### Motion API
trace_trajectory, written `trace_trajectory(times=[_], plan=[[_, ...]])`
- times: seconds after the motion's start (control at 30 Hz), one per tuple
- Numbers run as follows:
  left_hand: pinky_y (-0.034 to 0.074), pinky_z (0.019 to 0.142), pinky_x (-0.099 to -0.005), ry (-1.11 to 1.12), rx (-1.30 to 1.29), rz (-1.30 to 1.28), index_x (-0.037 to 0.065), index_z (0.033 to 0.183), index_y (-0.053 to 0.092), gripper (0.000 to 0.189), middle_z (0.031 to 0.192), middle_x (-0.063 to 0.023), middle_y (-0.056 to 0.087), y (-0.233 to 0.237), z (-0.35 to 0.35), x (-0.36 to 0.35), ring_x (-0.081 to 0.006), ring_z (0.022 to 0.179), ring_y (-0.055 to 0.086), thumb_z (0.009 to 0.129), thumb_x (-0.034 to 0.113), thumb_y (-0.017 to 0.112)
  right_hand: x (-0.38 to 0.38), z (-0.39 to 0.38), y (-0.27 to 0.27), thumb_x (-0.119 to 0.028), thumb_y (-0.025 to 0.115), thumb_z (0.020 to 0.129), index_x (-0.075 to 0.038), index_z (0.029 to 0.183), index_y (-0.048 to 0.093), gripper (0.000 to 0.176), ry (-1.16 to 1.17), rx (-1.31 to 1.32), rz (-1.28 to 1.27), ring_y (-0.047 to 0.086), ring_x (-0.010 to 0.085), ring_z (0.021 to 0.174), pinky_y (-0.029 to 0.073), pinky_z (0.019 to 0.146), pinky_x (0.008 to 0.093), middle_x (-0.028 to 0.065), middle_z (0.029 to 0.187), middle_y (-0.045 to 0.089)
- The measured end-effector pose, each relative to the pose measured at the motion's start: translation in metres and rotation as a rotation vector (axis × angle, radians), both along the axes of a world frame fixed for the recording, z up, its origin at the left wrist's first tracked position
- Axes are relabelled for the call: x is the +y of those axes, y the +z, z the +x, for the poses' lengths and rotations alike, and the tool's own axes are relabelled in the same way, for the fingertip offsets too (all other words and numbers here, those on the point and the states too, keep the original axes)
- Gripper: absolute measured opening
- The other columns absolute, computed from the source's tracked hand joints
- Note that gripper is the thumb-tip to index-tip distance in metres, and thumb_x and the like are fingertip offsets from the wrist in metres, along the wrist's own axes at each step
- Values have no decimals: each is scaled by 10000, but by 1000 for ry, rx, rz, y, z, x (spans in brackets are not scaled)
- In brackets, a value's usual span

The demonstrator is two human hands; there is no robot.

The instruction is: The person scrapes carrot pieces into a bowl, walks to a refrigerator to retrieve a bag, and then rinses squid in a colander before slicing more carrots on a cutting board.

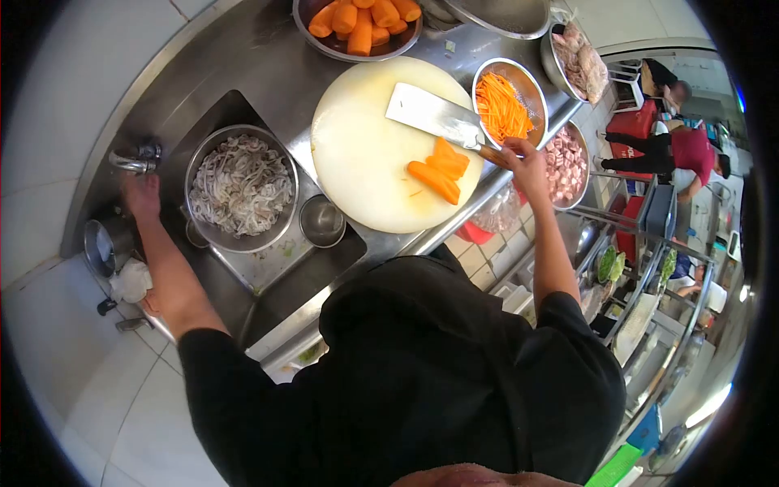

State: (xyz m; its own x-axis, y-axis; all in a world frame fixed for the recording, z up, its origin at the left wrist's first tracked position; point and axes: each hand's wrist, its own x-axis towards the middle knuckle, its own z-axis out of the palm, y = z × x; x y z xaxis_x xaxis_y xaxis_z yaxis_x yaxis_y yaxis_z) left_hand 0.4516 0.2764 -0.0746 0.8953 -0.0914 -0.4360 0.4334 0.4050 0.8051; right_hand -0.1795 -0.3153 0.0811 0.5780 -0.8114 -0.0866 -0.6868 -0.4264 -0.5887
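My right hand grips the wooden handle of a cleaver, whose broad blade lies flat over the round white cutting board. Below the blade on the board are cut carrot pieces. Far to the left, my left hand is at the tap, just under its spout; its fingers are too blurred and covered to make out. Between the hands, a metal bowl of pale, stringy strips stands in the sink.
Beyond the board sits a bowl of peeled carrots. On the right are a bowl of carrot shreds, a bowl of pink diced meat and a bowl of raw meat. A small metal cup is by the sink. Other people stand in the background.
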Motion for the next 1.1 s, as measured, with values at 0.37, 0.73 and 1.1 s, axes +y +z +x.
trace_trajectory(times=[0.37, 0.73, 1.1], plan=[[514, 925, -447, -548, -486, 1887, 49, 1126, 735, 341, 982, -223, 719, 47, -406, 61, -372, 985, 691, 836, 229, 727, 24, -85, 17, -186, 628, 938, -24, 950, 727, 191, 244, 111, 856, 709, 230, 783, 551, 755, 392, 140, 866, 737], [435, 997, -433, -646, -1042, 1078, 54, 1056, 716, 289, 1178, -133, 664, 132, -480, -241, -326, 1146, 578, 784, 134, 773, 27, -5, 14, -103, 725, 791, -19, 1021, 686, 248, 401, -158, -184, 653, 375, 905, 515, 813, 450, 205, 937, 679], [414, 1054, -428, -904, -1201, 884, 60, 1159, 690, 339, 1269, -126, 628, 148, -475, -363, -328, 1223, 539, 819, 63, 694, -19, 28, -9, -44, 618, 784, -38, 1070, 563, 292, 576, -47, -42, 639, 433, 960, 497, 825, 522, 227, 1002, 653]])
